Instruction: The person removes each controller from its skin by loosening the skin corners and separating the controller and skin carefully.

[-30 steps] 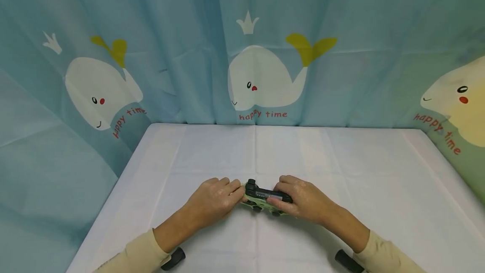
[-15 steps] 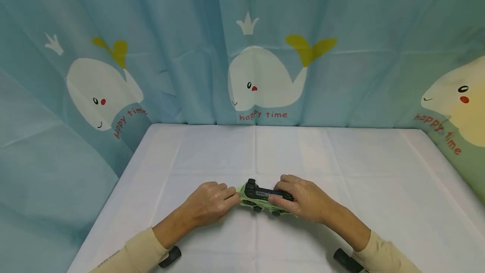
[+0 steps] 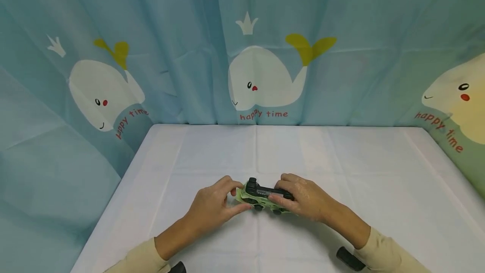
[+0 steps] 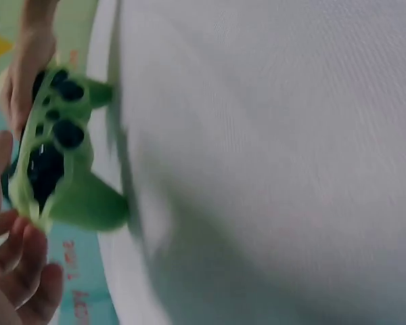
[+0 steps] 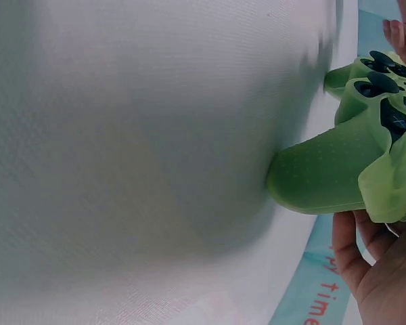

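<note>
Since half a second ago, the left hand [image 3: 212,203] has uncurled from its clench, its wrist turning; the pale left sleeve [image 3: 142,256] and black cylinder [image 3: 179,268] behind it are both cut off by the lower edge. Its thumb and fingers now stand apart around the left end of a black controller [image 3: 267,191]; from here I can't tell how firmly any fingertip touches. Green cover [image 5: 331,166] wraps the controller's face and handles, leaving its black back edge bare, with a loose flap toward the right end. Low over the white surface [image 3: 288,151], near the middle, the controller's handles cast shadow; whether they rest on it is unclear. The right hand [image 3: 305,197] grasps the controller's right end, thumb across it, the other fingers mostly hidden behind. Farther right, a printed whale [image 3: 451,89] runs out of view.
</note>
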The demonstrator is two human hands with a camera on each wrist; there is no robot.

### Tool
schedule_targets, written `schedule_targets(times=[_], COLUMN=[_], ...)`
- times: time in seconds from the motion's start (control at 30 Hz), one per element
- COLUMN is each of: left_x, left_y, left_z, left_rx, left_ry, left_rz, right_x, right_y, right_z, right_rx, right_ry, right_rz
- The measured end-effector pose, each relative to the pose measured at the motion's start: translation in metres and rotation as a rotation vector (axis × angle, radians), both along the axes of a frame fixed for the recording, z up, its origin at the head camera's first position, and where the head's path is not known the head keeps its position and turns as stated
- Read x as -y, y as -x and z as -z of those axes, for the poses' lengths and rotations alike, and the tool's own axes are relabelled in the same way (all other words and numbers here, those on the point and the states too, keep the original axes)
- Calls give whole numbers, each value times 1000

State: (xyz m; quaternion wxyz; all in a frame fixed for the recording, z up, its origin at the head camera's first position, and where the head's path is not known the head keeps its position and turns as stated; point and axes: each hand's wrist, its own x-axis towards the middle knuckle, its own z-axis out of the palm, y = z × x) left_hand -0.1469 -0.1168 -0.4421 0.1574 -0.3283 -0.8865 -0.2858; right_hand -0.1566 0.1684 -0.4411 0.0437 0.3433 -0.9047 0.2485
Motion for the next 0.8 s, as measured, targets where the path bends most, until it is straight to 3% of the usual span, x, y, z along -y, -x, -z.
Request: schedule_targets(times=[0.17,0.23,0.3,0.43,0.6,0.7,0.8], left_x=[-14,-15,-15,-12,-7,-5,-3], left_y=[-2,-2,-2,1,7,7,8], left_z=[-3,-6,-10,-14,-15,-15,-14], left_rx=[-143,-187,-249,-433,-643,-691,-669], left_ry=[22,68,137,275,352,377,394], left_rz=[-55,-64,-44,54,132,152,171], right_x=[-2,-2,-1,0,2,1,-1], right_y=[-2,-1,-1,-2,-1,0,1], right_z=[1,1,2,3,3,2,0], right_rx=[-9,-6,-6,-27,-27,-43,-65], right_ry=[-10,-4,4,10,15,8,-1], right_rz=[5,-1,-8,-15,-27,-35,-43])
